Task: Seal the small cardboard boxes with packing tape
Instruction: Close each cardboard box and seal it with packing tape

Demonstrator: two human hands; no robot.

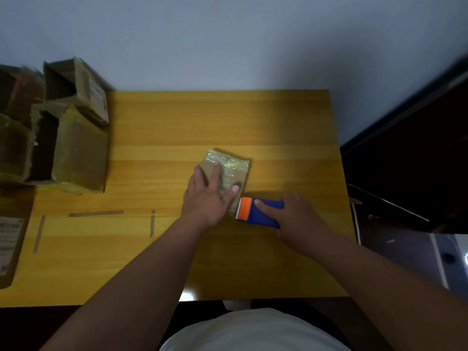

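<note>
Around the small cardboard box point(235, 171) at the middle of the table point(278, 117), bare wood lay open on its far side. A stack of larger cartons point(73, 138) blocked the way far to its left. The left hand point(207, 196) pressed on the box, and the blue tape dispenser point(260, 211) (gripped by the right hand point(301, 219)) closed off its near right corner.

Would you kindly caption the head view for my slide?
Left hand presses small box while right hand holds tape dispenser on table.
</note>
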